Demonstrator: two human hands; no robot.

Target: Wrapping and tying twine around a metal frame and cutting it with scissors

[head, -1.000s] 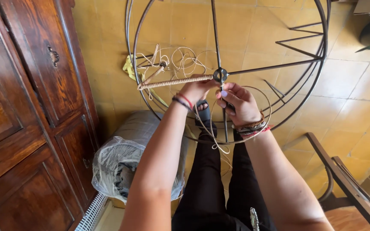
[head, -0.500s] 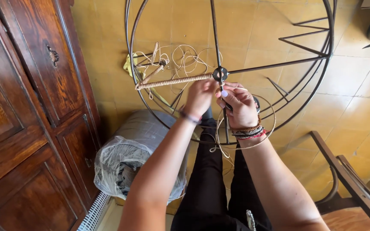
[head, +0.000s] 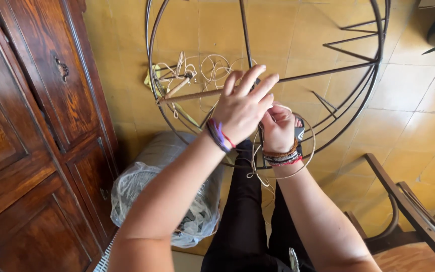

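From the head view we see our left hand [head: 245, 108] raised in front of the large round dark metal wire frame [head: 376, 75], fingers spread and loose, gripping nothing, its back covering the hub where the frame's spokes meet. Our right hand [head: 278, 126] sits just beside it and slightly lower, fingers curled tight around a thin pale cord [head: 258, 161]; the cord loops down below the wrist in a wide ring. Exactly where the fingertips pinch it is hidden behind the left hand, so we cannot tell that. One spoke to the left of the hands is wrapped in light cord, forming a tan wrapped bar [head: 187, 95], with loose pale coils [head: 215, 68] lying behind it on the yellow tiled floor [head: 419, 100]. Below our left forearm lies a bundle in clear plastic wrap [head: 142, 186]. A dark carved wooden cabinet [head: 21, 126] fills the left side, and a wooden chair [head: 409, 211] stands at lower right.
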